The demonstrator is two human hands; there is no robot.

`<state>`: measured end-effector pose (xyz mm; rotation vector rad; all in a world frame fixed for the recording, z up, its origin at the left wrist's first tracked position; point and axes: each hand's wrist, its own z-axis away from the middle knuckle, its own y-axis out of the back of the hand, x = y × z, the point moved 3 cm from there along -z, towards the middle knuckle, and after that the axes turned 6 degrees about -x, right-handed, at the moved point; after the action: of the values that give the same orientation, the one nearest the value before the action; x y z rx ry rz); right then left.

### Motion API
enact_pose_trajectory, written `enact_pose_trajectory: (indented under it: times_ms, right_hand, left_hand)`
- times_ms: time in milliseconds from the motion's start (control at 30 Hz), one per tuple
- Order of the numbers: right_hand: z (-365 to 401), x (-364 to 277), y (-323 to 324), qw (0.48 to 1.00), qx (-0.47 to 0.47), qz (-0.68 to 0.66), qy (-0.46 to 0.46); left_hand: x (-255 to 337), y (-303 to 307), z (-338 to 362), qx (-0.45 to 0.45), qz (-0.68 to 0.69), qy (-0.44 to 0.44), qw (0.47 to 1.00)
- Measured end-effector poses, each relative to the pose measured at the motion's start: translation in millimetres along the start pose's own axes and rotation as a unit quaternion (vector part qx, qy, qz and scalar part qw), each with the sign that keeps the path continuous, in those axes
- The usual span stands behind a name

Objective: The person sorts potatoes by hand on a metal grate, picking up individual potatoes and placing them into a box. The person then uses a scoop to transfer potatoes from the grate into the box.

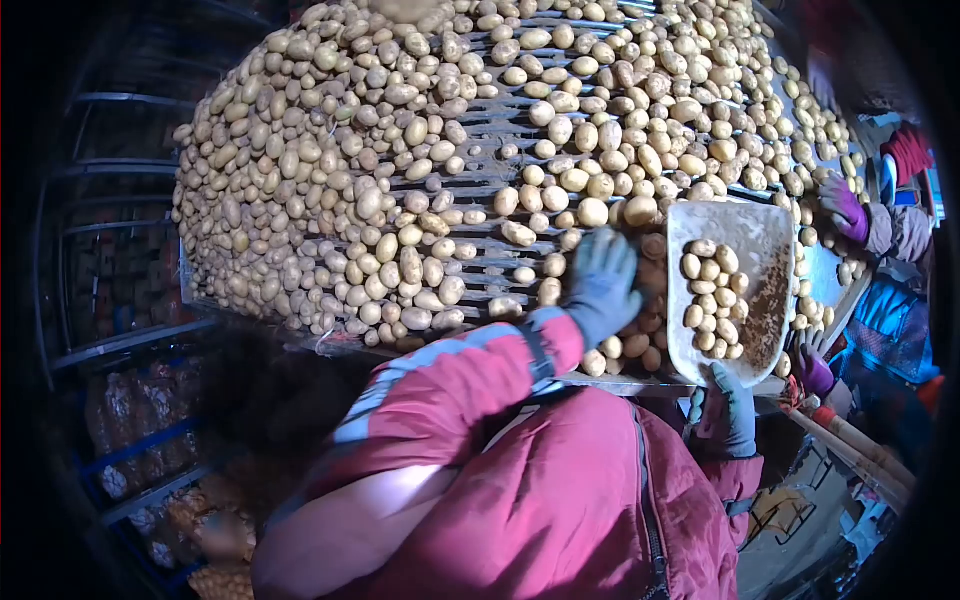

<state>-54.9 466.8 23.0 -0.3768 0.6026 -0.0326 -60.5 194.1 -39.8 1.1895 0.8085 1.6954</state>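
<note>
My left hand (pixel 605 282), in a grey-blue work glove, lies with its fingers stretched out among the potatoes (pixel 590 185), just left of the scoop. Whether a potato sits under its palm is hidden. My right hand (pixel 728 415), gloved in grey-green, is closed at the near end of a pale, dirt-stained scoop (pixel 683 345); the part inside its grip is mostly covered. Several small potatoes (pixel 713 300) lie in the scoop, mainly along its left side, with brown soil on the right. The scoop rests on the sorting table's near edge.
A large heap of potatoes (pixel 320 180) covers the left of the slatted table (pixel 490 150). At right, another person's purple-gloved hands (pixel 845 208) are close to the table. Metal rails (pixel 130 345) and filled sacks (pixel 150 410) are at left.
</note>
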Motion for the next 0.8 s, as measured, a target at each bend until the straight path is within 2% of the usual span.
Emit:
enact_pose_trajectory:
  times_ms: [33, 67, 167, 267, 300, 333, 367, 400, 433, 500, 567, 600, 633, 667, 700, 767, 800]
  right_hand:
    - [2, 1, 2, 1.0, 0.008, -0.006, 0.005]
    - [0, -2, 2, 0.999, 0.011, -0.001, 0.032]
    - [-5, -15, -1, 0.995, -0.021, 0.054, 0.082]
    - [-10, -13, -3, 0.999, -0.025, 0.017, 0.033]
    - [-12, -13, -6, 0.999, -0.029, 0.013, 0.035]
    - [-12, -14, -11, 0.997, -0.054, 0.027, 0.05]
    - [-11, -15, -14, 0.994, -0.077, 0.042, 0.063]
    - [-14, -13, -13, 0.994, -0.077, 0.039, 0.064]
    - [-19, -7, -12, 0.994, -0.089, 0.039, 0.045]
    - [-26, 0, -9, 0.994, -0.098, 0.041, 0.023]
    - [-32, 0, -9, 0.987, -0.127, 0.09, -0.036]
    - [-25, -5, -24, 0.99, -0.106, 0.089, -0.003]
    - [-23, -6, -29, 0.991, -0.101, 0.092, -0.008]
    - [-22, -8, -34, 0.99, -0.101, 0.1, -0.009]
    - [-23, -9, -35, 0.989, -0.103, 0.107, -0.011]
    - [-34, 0, -32, 0.988, -0.104, 0.115, -0.014]
    - [-36, 1, -36, 0.987, -0.107, 0.109, -0.046]
  left_hand:
    - [20, -46, -28, -0.143, -0.311, 0.031, 0.939]
    - [21, -41, -31, -0.138, -0.311, 0.031, 0.94]
    - [37, -30, -40, -0.144, -0.138, -0.049, 0.979]
    - [37, -15, -38, -0.153, 0.025, -0.112, 0.982]
    - [10, 27, -6, 0.138, -0.043, -0.328, 0.934]
    - [-27, 47, -7, 0.258, 0.144, -0.158, 0.942]
    - [-74, 59, 5, 0.171, 0.185, -0.074, 0.965]
    - [-123, 68, 20, 0.123, 0.062, 0.013, 0.99]
    - [-165, 58, 39, 0.217, -0.164, 0.043, 0.961]
    - [-193, 80, 58, 0.32, -0.153, -0.003, 0.935]
    - [-207, 75, 52, 0.273, -0.167, -0.001, 0.948]
    - [-224, 65, 38, 0.179, -0.172, 0.066, 0.967]
    - [-240, 47, 26, 0.147, -0.114, 0.148, 0.971]
    - [-227, 52, 27, 0.161, 0.066, 0.124, 0.977]
    - [-204, 73, 29, 0.17, 0.242, 0.098, 0.95]
    - [-101, 136, 56, 0.078, 0.332, 0.04, 0.939]
    - [-98, 111, 53, 0.072, 0.477, -0.038, 0.875]
